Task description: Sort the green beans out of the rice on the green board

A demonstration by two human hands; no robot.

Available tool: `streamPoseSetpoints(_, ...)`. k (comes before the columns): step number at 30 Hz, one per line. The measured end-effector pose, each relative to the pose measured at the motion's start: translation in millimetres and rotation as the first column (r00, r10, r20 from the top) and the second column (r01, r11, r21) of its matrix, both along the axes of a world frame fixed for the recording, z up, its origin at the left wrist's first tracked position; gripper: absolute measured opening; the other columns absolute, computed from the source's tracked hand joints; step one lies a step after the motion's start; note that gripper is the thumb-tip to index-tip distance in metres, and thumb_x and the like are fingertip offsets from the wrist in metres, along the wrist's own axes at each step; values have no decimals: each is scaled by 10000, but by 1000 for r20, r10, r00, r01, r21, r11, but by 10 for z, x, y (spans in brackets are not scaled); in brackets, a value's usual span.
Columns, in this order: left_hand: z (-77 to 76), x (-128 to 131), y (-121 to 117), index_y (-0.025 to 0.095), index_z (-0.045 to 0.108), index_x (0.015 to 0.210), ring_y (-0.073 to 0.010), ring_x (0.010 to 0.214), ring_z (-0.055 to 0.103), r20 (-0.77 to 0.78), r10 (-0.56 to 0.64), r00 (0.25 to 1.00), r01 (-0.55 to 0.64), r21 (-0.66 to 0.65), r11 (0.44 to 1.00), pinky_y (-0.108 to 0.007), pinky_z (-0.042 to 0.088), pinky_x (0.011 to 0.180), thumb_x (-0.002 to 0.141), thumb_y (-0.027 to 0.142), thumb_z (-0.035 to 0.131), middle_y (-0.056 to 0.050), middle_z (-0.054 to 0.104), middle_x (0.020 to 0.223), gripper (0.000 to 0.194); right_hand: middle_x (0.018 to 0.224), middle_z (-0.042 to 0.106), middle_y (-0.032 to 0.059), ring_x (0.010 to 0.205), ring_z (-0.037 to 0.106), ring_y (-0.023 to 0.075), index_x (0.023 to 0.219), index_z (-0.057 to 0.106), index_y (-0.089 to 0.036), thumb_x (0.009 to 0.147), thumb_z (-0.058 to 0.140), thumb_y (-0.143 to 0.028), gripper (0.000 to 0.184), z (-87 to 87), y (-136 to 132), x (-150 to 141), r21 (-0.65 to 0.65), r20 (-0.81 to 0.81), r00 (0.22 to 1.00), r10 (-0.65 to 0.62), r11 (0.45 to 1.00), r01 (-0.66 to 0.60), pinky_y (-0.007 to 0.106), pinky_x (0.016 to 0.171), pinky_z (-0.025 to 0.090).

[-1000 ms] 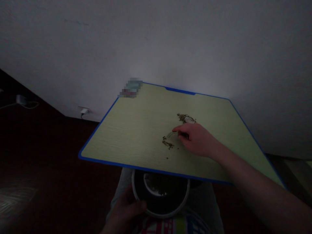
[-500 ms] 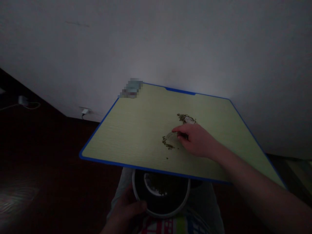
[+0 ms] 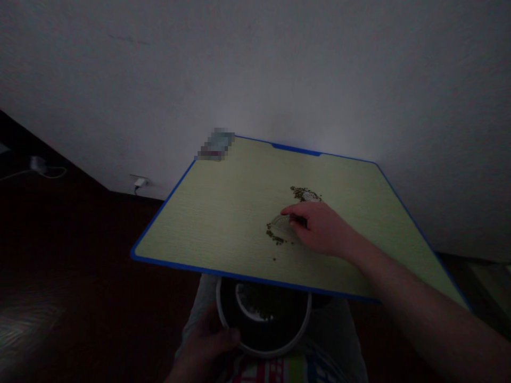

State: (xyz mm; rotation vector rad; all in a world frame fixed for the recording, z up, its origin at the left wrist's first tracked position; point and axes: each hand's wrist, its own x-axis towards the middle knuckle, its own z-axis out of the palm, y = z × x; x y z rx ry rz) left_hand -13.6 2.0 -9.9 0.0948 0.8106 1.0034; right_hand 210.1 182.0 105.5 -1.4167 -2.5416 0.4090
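My left hand (image 3: 209,343) grips the left side of a round bowl (image 3: 265,352) with a pale rim and dark inside, thumb over the rim. Small greenish grains (image 3: 261,300) like mung beans lie in it; the table edge hides its far side. My right hand (image 3: 315,226) rests low over the yellow table (image 3: 223,213), fingers curled and index finger stretched left. A faint clear curved edge (image 3: 277,219) shows beside its fingertips; what it belongs to is unclear. Loose grains (image 3: 275,235) lie left of that hand, and another patch of grains (image 3: 304,192) lies just beyond it.
The table has a blue rim (image 3: 171,260) and stands against a pale wall (image 3: 255,69). A blurred-out item (image 3: 215,144) lies on its far left corner. A white plug (image 3: 139,182) sits low on the wall, with another plug and cable (image 3: 39,165) farther left.
Almost nothing differs. Both hands stay in place, and the right fingers shift only very slightly beside the grains.
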Motion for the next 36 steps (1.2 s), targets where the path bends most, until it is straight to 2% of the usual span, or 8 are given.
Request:
streamPoseSetpoints(4, 22, 13, 6, 211, 483, 1351, -353, 1016, 692, 22, 14, 1000, -14, -1, 1000, -435, 544, 904, 546, 53, 821, -140, 779, 1040, 888, 1022, 736, 64, 902, 669, 198, 1071, 703, -173, 805, 495, -121, 342, -7, 8, -54, 14, -12, 999, 44, 999, -44, 316, 825, 487)
streamPoseSetpoints(7, 31, 19, 10, 215, 446, 1377, -349, 1011, 695, 25, 9, 1000, -9, -5, 1000, -429, 540, 905, 557, 53, 818, -145, 776, 1049, 915, 1029, 735, 64, 921, 667, 196, 1069, 706, -172, 797, 497, -109, 349, 1, 11, -73, 20, -37, 996, 81, 997, -81, 313, 843, 483)
streamPoseSetpoints(12, 9, 12, 6, 227, 380, 1418, -359, 1012, 693, 33, 11, 999, -11, 18, 1000, -437, 549, 885, 558, 57, 820, -149, 773, 1058, 981, 1036, 731, 83, 929, 663, 220, 1104, 693, -148, 803, 486, -110, 368, 13, 61, -66, 50, -10, 1000, 5, 999, -5, 351, 852, 489)
streamPoseSetpoints(18, 31, -6, 7, 207, 431, 1395, -375, 1029, 681, -31, -2, 1000, 1, -17, 1000, -443, 554, 878, 544, 71, 824, -184, 742, 1127, 947, 1073, 721, 84, 967, 656, 214, 1112, 694, -155, 820, 479, -108, 365, -6, 79, -114, 45, -4, 997, 83, 996, -82, 336, 879, 477)
streamPoseSetpoints(22, 28, 3, 5, 229, 450, 1384, -365, 1053, 673, -7, 9, 1000, -9, -9, 1000, -451, 528, 919, 545, 66, 814, -154, 755, 1114, 929, 1068, 722, 79, 967, 655, 215, 1111, 695, -162, 823, 473, -101, 369, -8, 51, -127, 37, -13, 991, 136, 990, -135, 337, 871, 479)
streamPoseSetpoints(27, 28, 22, 8, 214, 537, 1320, -365, 1051, 673, 46, 20, 999, -21, 2, 1000, -441, 523, 927, 546, 53, 812, -150, 763, 1093, 838, 1066, 720, 93, 956, 654, 226, 1104, 693, -138, 809, 484, -103, 362, -38, 21, -38, 47, -17, 998, 55, 997, -54, 357, 863, 489)
streamPoseSetpoints(32, 57, 24, 12, 233, 456, 1380, -356, 1014, 692, 14, 21, 1000, -21, 14, 1000, -434, 564, 858, 556, 47, 807, -143, 763, 1094, 914, 1047, 725, 85, 936, 661, 221, 1092, 695, -153, 807, 485, -112, 356, -45, -53, 42, 23, -11, 999, 37, 999, -37, 359, 852, 498)
streamPoseSetpoints(36, 64, 10, 6, 206, 448, 1378, -368, 991, 698, -5, 11, 1000, -11, 9, 1000, -445, 572, 838, 555, 55, 811, -171, 750, 1108, 912, 1052, 724, 82, 941, 660, 221, 1089, 694, -155, 808, 481, -114, 355, -40, -101, 52, 14, -12, 1000, 23, 1000, -23, 359, 856, 497)
